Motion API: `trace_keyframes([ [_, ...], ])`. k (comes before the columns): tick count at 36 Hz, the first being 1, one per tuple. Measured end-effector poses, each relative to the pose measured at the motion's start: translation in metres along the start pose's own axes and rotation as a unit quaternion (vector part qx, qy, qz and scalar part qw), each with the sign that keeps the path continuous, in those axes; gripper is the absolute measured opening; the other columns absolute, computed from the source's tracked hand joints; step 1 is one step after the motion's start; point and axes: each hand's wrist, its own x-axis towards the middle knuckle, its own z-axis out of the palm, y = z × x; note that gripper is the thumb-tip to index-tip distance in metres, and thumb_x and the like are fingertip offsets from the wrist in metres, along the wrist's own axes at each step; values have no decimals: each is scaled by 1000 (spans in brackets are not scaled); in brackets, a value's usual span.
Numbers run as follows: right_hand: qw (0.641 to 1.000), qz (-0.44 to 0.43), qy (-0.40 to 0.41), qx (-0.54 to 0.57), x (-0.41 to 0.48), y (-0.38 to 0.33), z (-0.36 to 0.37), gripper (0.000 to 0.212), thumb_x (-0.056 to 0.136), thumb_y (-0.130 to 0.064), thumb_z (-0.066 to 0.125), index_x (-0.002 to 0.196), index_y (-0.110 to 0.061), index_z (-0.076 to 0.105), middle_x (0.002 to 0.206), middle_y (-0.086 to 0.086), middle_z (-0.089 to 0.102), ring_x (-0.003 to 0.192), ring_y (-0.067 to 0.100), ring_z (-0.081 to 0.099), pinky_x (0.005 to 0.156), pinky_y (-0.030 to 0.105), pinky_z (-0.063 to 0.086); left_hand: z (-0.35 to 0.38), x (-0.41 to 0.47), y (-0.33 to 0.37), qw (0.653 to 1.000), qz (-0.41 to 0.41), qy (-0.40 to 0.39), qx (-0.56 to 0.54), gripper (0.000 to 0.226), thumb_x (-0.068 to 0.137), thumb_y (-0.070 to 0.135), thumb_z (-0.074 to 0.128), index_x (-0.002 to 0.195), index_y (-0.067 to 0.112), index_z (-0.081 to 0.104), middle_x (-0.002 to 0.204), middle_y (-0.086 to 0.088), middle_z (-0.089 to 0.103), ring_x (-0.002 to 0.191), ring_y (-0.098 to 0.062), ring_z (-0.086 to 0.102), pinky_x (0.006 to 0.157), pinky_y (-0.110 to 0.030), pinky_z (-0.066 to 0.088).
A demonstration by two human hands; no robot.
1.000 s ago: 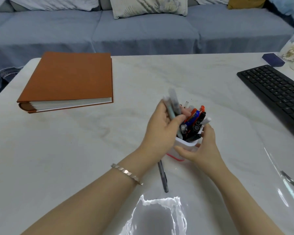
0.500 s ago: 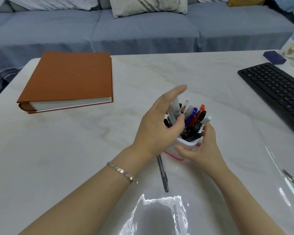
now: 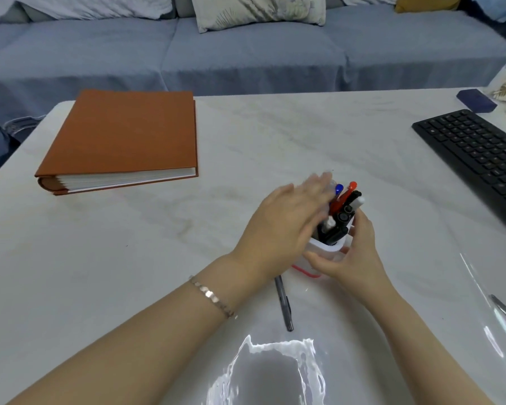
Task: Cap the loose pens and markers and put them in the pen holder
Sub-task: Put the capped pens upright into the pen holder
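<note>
Centre frame: the right hand [image 3: 355, 254] curls its grip round the white plastic pen holder [image 3: 324, 248]. The blurred left hand [image 3: 287, 219], grip wide, hides the holder's left side. A dark loose pen [image 3: 284, 305] lies just below on the pale marble counter [image 3: 246, 141]. A black keyboard [image 3: 476, 154] is cut off at right.

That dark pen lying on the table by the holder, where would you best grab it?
Pinch the dark pen mid-barrel from above, fingers across its narrow width: it lies flat, and its far end is tucked beside the pen holder under the left hand.
</note>
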Motion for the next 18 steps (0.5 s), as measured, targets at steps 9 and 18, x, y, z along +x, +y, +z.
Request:
trace_keyframes([
  [9, 1000, 4, -5, -1, -1, 1, -1, 82, 61, -12, 81, 129, -22, 35, 120, -4, 42, 107, -8, 41, 76, -4, 36, 5, 7, 0, 992, -64, -67, 82, 45, 95, 18, 38, 139, 30, 34, 156, 0, 5, 143, -21, -8, 113, -44, 6],
  [18, 999, 32, -11, 2, -1, -2, -1, 87, 63, -10, 80, 134, -17, 31, 120, -5, 35, 95, -31, 37, 84, 11, 40, -11, -21, -17, 912, -356, 141, -144, 30, 86, 10, 54, 114, 21, 57, 114, 2, 52, 96, -8, 52, 88, -24, 43],
])
